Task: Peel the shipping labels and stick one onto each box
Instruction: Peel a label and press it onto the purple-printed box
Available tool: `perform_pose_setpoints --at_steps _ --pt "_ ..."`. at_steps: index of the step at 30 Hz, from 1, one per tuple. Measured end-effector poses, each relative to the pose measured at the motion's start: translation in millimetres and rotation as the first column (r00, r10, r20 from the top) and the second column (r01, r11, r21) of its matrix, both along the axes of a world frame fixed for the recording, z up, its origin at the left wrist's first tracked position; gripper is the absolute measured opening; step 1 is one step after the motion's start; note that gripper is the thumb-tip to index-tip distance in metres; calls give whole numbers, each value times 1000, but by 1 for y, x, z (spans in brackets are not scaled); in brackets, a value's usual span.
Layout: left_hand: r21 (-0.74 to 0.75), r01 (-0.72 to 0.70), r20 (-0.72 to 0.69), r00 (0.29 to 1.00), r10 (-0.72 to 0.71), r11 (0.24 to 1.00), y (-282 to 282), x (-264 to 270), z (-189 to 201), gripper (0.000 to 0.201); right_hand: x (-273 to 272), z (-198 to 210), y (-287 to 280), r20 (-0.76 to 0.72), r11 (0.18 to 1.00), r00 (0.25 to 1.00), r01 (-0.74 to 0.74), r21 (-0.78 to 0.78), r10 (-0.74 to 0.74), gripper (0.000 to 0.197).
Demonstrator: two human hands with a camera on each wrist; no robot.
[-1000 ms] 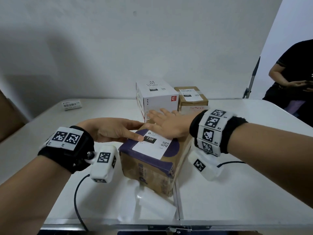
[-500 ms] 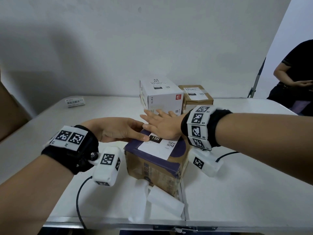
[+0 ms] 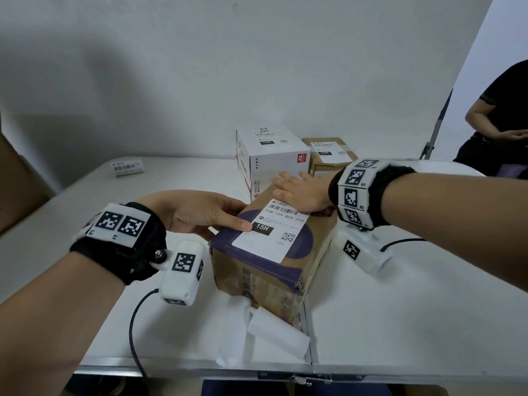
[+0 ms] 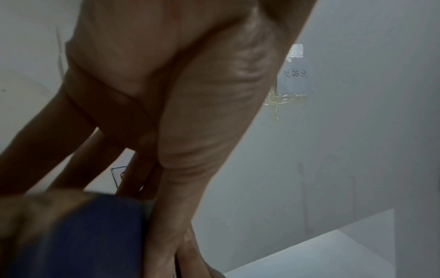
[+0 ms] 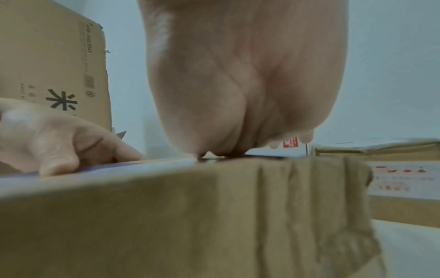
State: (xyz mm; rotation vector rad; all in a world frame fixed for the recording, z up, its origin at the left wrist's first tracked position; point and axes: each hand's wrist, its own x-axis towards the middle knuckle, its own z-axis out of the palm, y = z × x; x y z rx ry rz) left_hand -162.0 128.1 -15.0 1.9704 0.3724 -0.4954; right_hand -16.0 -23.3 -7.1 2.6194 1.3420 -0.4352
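A brown box with a purple top (image 3: 265,270) stands in front of me, a white shipping label (image 3: 271,234) stuck on its top. My right hand (image 3: 300,192) lies flat with straight fingers on the far end of the label; in the right wrist view its palm (image 5: 238,94) presses the box top (image 5: 166,206). My left hand (image 3: 205,212) rests at the box's left edge, its thumb on the label beside the "15H" mark. Behind stand a white box (image 3: 271,158) and a smaller brown box (image 3: 328,155), each bearing a label.
Two curled strips of white backing paper (image 3: 257,332) lie by the table's front edge (image 3: 200,370). A small stack of labels (image 3: 127,166) sits at the far left. A large cardboard box (image 3: 14,178) stands at left. A seated person (image 3: 500,118) is at far right.
My right hand has slid away along the label to its far end, uncovering the barcode. The left hand has stayed at the box's left edge.
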Motion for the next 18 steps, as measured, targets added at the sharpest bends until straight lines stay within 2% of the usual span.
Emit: perform_pose_setpoints --at_steps 5,13,18 --pt "25 -1 -2 1000 1 1000 -8 -3 8 60 -2 3 -4 2 998 998 -55 -26 55 51" --pt "44 -187 36 982 186 981 -19 -6 10 44 -6 15 -6 -5 993 997 -81 83 81 50" --pt "63 -279 117 956 270 958 -30 6 6 66 -11 22 -17 -53 992 997 -51 118 58 53"
